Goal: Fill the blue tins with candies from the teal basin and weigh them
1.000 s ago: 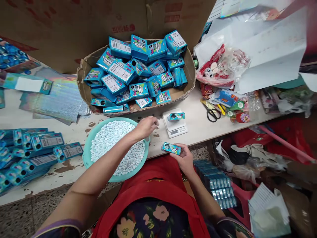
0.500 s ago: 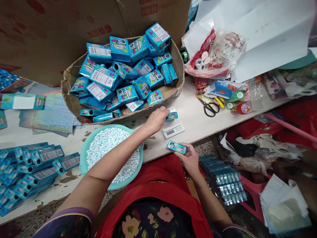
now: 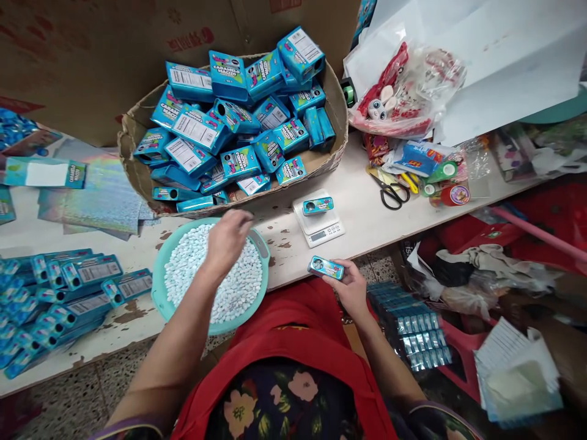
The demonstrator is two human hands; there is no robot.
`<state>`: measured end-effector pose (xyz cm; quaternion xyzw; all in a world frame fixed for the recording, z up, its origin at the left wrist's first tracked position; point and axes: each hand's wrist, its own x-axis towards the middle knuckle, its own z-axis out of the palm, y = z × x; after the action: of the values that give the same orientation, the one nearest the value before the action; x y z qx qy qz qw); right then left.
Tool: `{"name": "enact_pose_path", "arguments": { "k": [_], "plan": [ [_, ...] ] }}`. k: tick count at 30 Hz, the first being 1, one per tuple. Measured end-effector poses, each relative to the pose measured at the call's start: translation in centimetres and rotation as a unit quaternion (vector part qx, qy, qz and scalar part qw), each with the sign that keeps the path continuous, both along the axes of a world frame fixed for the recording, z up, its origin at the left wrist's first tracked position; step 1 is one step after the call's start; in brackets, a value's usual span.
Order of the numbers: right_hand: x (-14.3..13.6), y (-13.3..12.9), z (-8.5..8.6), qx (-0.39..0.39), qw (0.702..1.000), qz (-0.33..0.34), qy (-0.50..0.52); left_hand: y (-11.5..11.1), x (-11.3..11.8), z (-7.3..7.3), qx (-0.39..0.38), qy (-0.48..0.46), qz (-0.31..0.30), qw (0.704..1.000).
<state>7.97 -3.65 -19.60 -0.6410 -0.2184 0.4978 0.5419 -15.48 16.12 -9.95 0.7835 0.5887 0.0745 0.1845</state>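
Observation:
My left hand [image 3: 228,241] is above a turquoise plastic bowl [image 3: 160,287] heaped with small white candies [image 3: 238,299]. Its fingers look bent but are smeared by motion, so what they hold, if anything, does not show. Closed around one end of a small blue candy box [image 3: 324,267] is my right hand [image 3: 351,286], near the table's front edge. That box lies label up, with a round window at its left end. A similar candy box [image 3: 318,206] rests by itself on a small white digital scale [image 3: 331,221].
Behind the bowl stands a cardboard tray [image 3: 342,143] piled with blue boxes. Stacked long blue cartons [image 3: 92,272] lie at left, beside shiny sheets [image 3: 112,189]. To the right are black scissors [image 3: 392,192], tape rolls [image 3: 458,194] and a bagged plush toy [image 3: 380,110].
My left hand has moved left from the box on the scale to over the bowl of candies. The scale's box stays in place, and my right hand still holds its box.

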Motion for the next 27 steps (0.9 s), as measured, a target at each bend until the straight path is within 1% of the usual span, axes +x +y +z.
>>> {"name": "enact_pose_path", "arguments": {
  "k": [2,4,6,9,11,12,13,14,15,17,18,19,20,21,22,23,24,25,27],
  "plan": [
    [-0.5,-0.1,-0.1,0.006,1.000,0.005,-0.007,-1.7,-4.9,-0.4,-0.045,0.109,0.069,0.991],
    [-1.0,-0.2,-0.2,0.012,1.000,0.014,-0.014,-3.2,-8.4,-1.3,-0.108,0.165,0.100,0.975],
    [-1.6,-0.1,-0.3,0.016,0.999,0.026,-0.019,-4.3,-10.2,-2.5,-0.150,0.171,0.102,0.968],
    [-2.4,-0.1,-0.2,0.022,0.998,0.043,-0.026,-4.9,-10.9,-3.5,-0.162,0.132,0.102,0.973],
    [-2.8,-0.1,-0.3,0.026,0.998,0.049,-0.029,-4.9,-11.2,-3.6,-0.166,0.074,0.130,0.975],
    [-2.9,-0.2,-0.3,0.026,0.998,0.050,-0.030,-5.0,-11.5,-3.5,-0.175,0.024,0.154,0.972],
    [-3.0,-0.2,-0.3,0.024,0.998,0.050,-0.030,-5.0,-11.9,-3.4,-0.190,-0.040,0.185,0.963],
    [-3.1,-0.2,-0.3,0.022,0.998,0.048,-0.029,-5.1,-12.4,-3.4,-0.208,-0.112,0.219,0.947],
    [-3.1,-0.3,-0.3,0.019,0.998,0.045,-0.026,-5.2,-12.9,-3.3,-0.229,-0.185,0.252,0.922],
    [-3.0,-0.3,-0.2,0.016,0.999,0.036,-0.020,-5.4,-13.8,-3.1,-0.268,-0.316,0.297,0.860],
    [-3.0,-0.2,-0.1,0.016,0.999,0.031,-0.017,-5.5,-14.0,-3.0,-0.283,-0.365,0.307,0.832],
    [-2.9,-0.1,-0.1,0.015,0.999,0.027,-0.015,-5.4,-14.0,-2.9,-0.296,-0.400,0.309,0.811],
    [-2.9,-0.1,0.0,0.014,1.000,0.024,-0.015,-5.2,-13.7,-2.6,-0.306,-0.421,0.304,0.798],
    [-2.8,0.0,0.1,0.014,1.000,0.022,-0.016,-4.9,-13.2,-2.3,-0.313,-0.427,0.296,0.795],
    [-2.7,0.1,0.1,0.012,1.000,0.020,-0.018,-4.5,-12.3,-1.9,-0.317,-0.415,0.283,0.804],
    [-2.7,0.3,0.2,0.011,1.000,0.019,-0.020,-3.9,-11.0,-1.5,-0.322,-0.387,0.261,0.824],
    [-2.6,0.4,0.2,0.009,1.000,0.016,-0.019,-3.3,-9.5,-1.0,-0.327,-0.347,0.226,0.849],
    [-2.5,0.5,0.2,0.008,1.000,0.013,-0.017,-2.6,-7.6,-0.5,-0.326,-0.302,0.178,0.878],
    [-2.3,0.6,0.2,0.005,1.000,0.003,-0.008,-1.0,-3.3,0.1,-0.297,-0.209,0.052,0.930]
  ]
}}
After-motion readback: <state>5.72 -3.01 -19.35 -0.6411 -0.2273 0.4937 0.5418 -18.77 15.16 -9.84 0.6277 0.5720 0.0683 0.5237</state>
